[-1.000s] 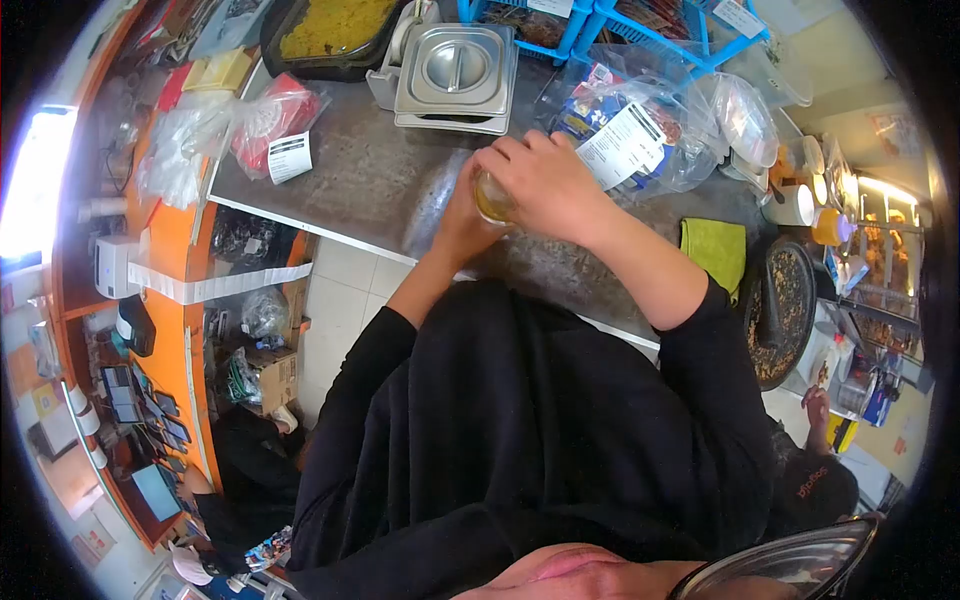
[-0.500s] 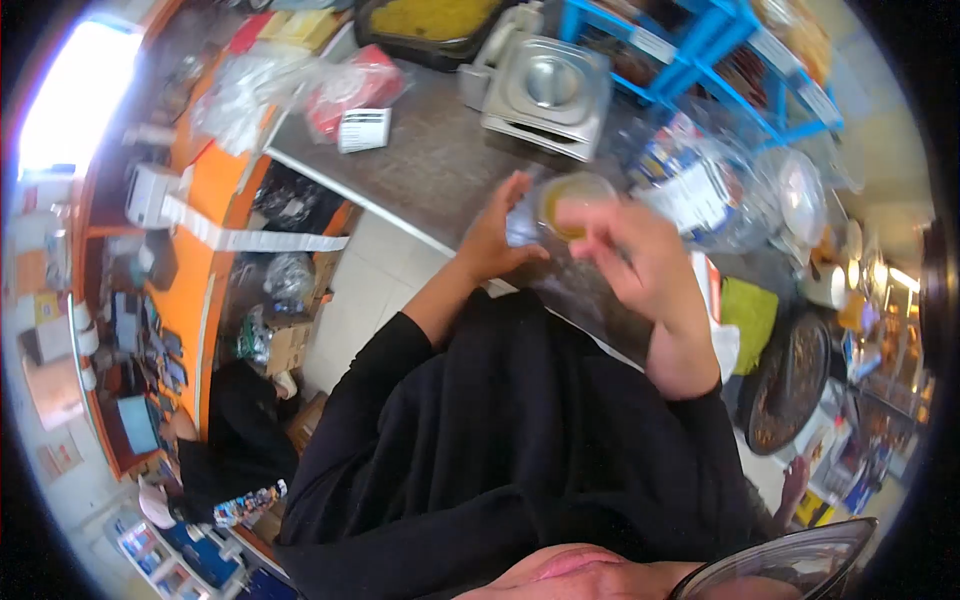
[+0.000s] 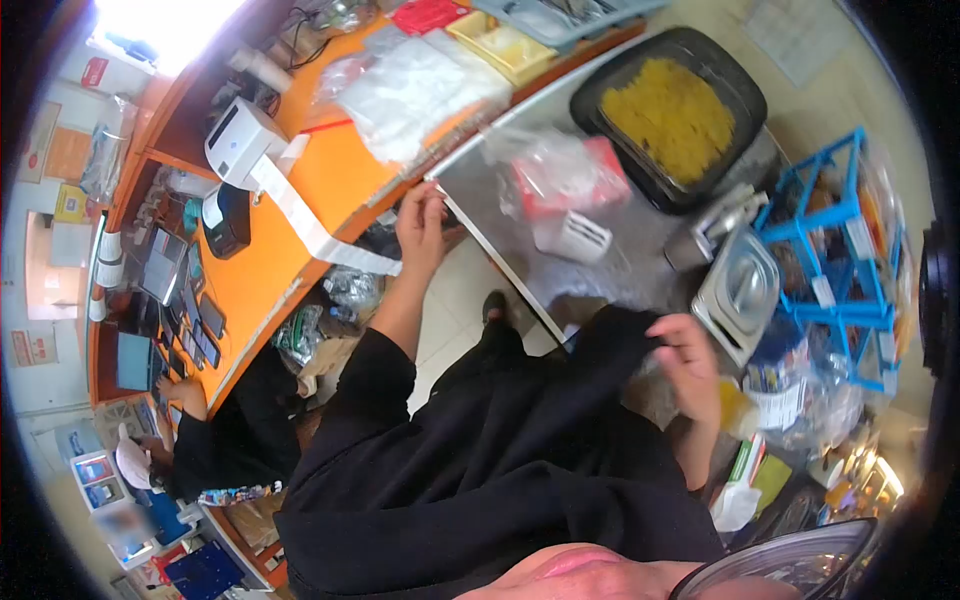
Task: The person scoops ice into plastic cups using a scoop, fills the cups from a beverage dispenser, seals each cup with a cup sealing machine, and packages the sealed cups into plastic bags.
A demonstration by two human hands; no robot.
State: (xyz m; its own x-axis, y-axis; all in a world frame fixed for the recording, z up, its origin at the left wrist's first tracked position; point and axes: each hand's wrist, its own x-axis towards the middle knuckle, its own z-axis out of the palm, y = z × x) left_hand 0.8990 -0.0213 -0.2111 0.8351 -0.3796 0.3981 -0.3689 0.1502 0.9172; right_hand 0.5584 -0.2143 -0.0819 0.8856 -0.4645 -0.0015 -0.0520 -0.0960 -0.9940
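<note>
My left hand (image 3: 421, 222) is raised beside the corner of the grey counter (image 3: 470, 185), its fingers close together; whether anything is between them is too small to tell. My right hand (image 3: 688, 362) hovers over the front of my black clothing with loosely curled, parted fingers and nothing visible in it. Just right of that hand, a cup with yellow contents (image 3: 737, 408) stands partly hidden. A red packet in clear plastic (image 3: 570, 178) and a white label (image 3: 585, 237) lie on the counter between the hands. The lidded steel container (image 3: 738, 292) is beyond my right hand.
A black tray of yellow food (image 3: 670, 115) is at the back. Blue baskets (image 3: 835, 260) and bagged goods stand right. The orange counter (image 3: 290, 245) holds a label printer (image 3: 240, 140), paper strip and phones. Another person in black (image 3: 240, 430) is at lower left.
The view has swung left towards the orange counter. My hands have moved farther apart and away from the yellow cup, which my right hand let go of.
</note>
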